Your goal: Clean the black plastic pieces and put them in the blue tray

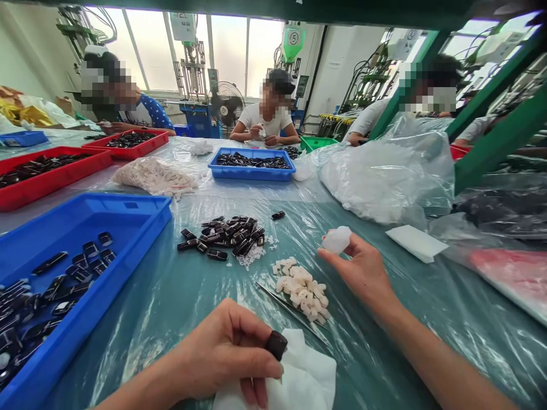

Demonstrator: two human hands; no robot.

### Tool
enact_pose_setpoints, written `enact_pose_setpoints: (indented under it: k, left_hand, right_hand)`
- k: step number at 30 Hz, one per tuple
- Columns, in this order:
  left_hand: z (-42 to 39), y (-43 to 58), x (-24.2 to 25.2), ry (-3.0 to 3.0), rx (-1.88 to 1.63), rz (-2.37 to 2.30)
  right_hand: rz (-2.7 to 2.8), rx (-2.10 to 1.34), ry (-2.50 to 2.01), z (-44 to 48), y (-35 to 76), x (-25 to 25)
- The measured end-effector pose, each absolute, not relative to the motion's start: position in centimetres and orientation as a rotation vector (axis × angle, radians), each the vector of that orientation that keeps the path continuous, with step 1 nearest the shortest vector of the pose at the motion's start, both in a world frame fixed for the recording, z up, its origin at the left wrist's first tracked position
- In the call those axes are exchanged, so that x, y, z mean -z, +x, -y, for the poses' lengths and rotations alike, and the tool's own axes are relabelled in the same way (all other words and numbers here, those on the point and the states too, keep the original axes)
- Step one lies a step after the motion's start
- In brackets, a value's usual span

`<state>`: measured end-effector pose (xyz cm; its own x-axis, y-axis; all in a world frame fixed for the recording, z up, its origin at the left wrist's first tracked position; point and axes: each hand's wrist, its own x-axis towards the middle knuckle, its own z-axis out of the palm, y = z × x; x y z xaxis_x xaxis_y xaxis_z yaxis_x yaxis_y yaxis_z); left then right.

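My left hand pinches a small glossy black part between thumb and fingers, above a crumpled white cloth near the front of the table. Off to the right, my right hand is closed on a white wad, possibly tissue or cotton. Between the two hands lies a heap of small cream-coloured pieces. A slim pair of metal tweezers rests beside that heap. Farther back is a pile of black parts, with tiny white bits at its right edge.
A large blue tray with black parts stands at left. Beyond are red trays, another blue tray, a bag of beige pieces and a big clear bag. A folded white cloth lies at right. Several people sit across the table.
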<state>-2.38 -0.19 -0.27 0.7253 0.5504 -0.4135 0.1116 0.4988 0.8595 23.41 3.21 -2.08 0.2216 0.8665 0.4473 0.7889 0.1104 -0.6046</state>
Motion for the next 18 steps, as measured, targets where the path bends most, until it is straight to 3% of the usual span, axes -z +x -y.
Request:
enact_pose_setpoints:
  k: [8,15,18]
  left_hand:
    - [0.0,-2.7,0.3,1.148,-0.326,-0.773]
    - [-0.2,-2.3,-0.6,1.18,-0.335,-0.814]
    - [-0.3,-3.7,3.1,1.211,-0.321,-0.793]
  right_hand:
    - [1.449,-0.245,-1.831,-5.3,25.5,4.3]
    - [1.341,-0.105,-1.847,-3.4,24.7,0.2]
    - [1.547,-0.182,-1.828,-1.5,23.2,-1.7]
